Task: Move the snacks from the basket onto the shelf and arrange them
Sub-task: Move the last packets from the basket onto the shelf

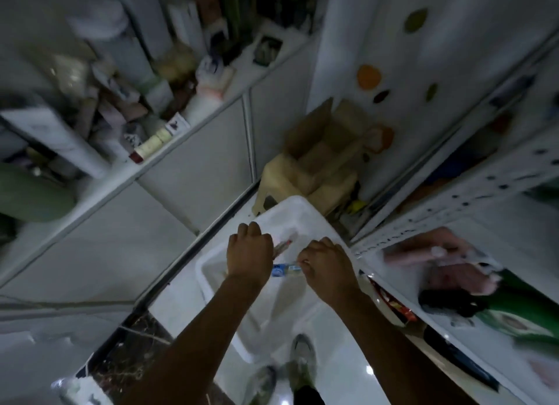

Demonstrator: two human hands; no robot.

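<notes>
White plastic, rectangular and shallow-looking, the basket (290, 202) sits on the glossy floor just beside the white perforated metal shelf (472, 193) on the right, and both hands are down inside it. This reads as the picking-up step: snacks are being gathered from the basket, not yet placed.

The left hand (249, 253) is knuckles-up with its fingers curled under, and it appears to grip a slim pale packet with a red end (282, 247) that pokes out past the knuckles. The right hand (328, 268) is likewise curled, pinching one end of a small blue-and-white packet (282, 268) that lies between the two hands.

The next move likely calls for lifting both packets clear of the basket rim and swinging them right to the shelf board, where blurred pink packets (423, 253) and a green packet (529, 314) already lie — a free spot among them would have to be found, then the items lined up.

Much is hard to read. The fingertips of both hands are hidden under the hands, so each grip is a judgement. The basket floor is largely covered by the forearms — how many snacks remain cannot be told. Motion blur smears the shelf goods and every label.
</notes>
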